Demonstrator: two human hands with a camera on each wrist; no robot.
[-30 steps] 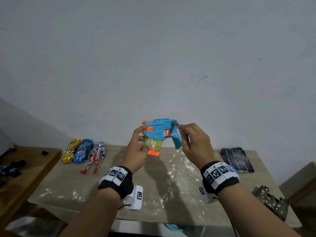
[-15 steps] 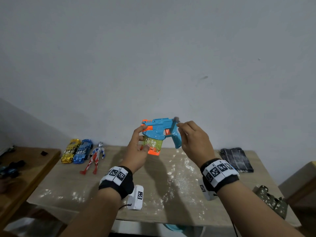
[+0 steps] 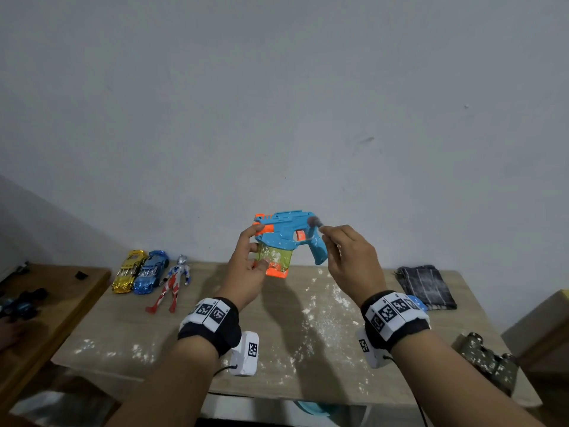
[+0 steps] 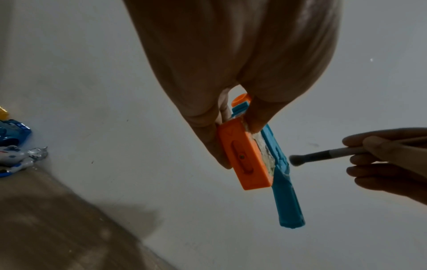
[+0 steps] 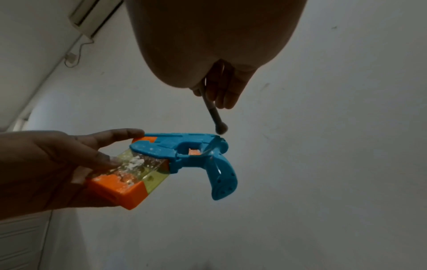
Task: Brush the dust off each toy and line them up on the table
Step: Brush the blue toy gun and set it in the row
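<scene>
In front of you the pale wall (image 3: 277,103) fills most of the view, and below it the table (image 3: 129,328) carries scattered white dust (image 3: 320,315) across its middle. A second, darker wooden surface (image 3: 61,297) stands to its left. At the table's far right corner lies a dark striped cloth (image 3: 426,286), and near its right front edge sits a camouflage-patterned object (image 3: 489,362) that you cannot make out clearly. Your left hand (image 3: 246,272) holds the toy gun (image 3: 288,234) up above the table, well clear of it; its grip is closed on the front end, fingers on the orange muzzle and thumb on the clear yellow tank, which is speckled with white dust. Your right hand (image 3: 354,260) has its grip pinched around a small brush (image 5: 213,114), whose round bristle tip sits at the top rear corner of the gun, just above the handle. At the far left of the table a gold car (image 3: 128,271) and a blue car (image 3: 151,272) lie side by side, touching, with a red, blue and silver figure (image 3: 172,285) lying just beside the blue one.
</scene>
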